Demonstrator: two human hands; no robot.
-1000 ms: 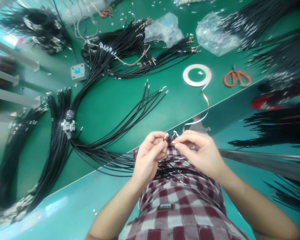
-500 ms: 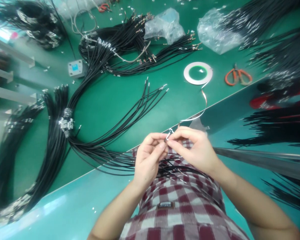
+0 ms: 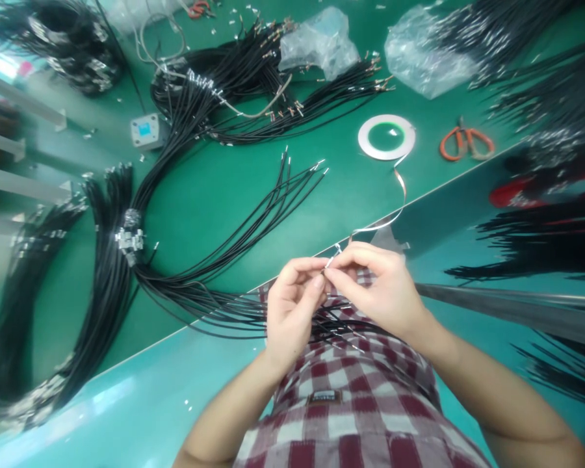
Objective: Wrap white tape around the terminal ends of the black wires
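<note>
On the green tabletop (image 3: 214, 201), orange-handled snips (image 3: 461, 135) lie near the front edge, handles towards it. Farther back sit two crumpled clear plastic bags — a left bag (image 3: 322, 44) and a right bag (image 3: 416, 62). A grey block (image 3: 145, 132) with a blue square on top stands at left, near pale bars (image 3: 24, 182). A red-handled tool (image 3: 199, 9) lies at the far edge of view — its exact type too small to tell.

Left hand (image 3: 291, 312) and right hand (image 3: 387, 286) meet fingertip to fingertip, pinching a white-tipped black cable end (image 3: 329, 261). A thin strip (image 3: 403, 188) runs from the white tape roll (image 3: 363, 138) to the right hand. Orange-handled cutters (image 3: 461, 138) lie near the roll.
</note>
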